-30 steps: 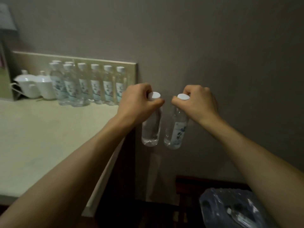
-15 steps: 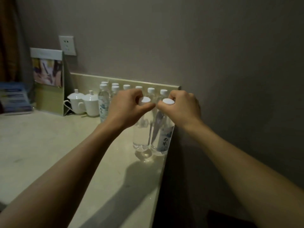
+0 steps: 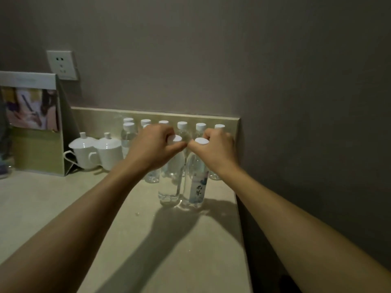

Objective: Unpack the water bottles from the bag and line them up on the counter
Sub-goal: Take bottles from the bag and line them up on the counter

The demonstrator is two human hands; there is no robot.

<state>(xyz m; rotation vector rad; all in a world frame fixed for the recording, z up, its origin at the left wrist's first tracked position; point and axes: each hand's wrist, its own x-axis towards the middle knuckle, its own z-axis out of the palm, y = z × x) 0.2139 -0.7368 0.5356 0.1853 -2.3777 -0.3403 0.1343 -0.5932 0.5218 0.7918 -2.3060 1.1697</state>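
My left hand (image 3: pixel 152 148) grips the neck of a clear water bottle (image 3: pixel 170 187) with a white cap. My right hand (image 3: pixel 215 151) grips the neck of a second bottle (image 3: pixel 196 190) that has a pale label. Both bottles are upright, side by side, their bases at or just above the beige counter (image 3: pixel 173 246) near its right edge. Behind them several more white-capped bottles (image 3: pixel 182 129) stand in rows against the low backsplash, partly hidden by my hands. The bag is out of view.
Two white lidded cups (image 3: pixel 96 152) stand left of the bottle rows. A standing brochure holder (image 3: pixel 31 123) is at the far left, with a wall socket (image 3: pixel 62 64) above it. The counter ends at the grey wall on the right.
Both hands carried their bottles from beyond the counter's right edge to over the counter, then lowered them in front of the standing rows. The view has swung left, away from the bag.
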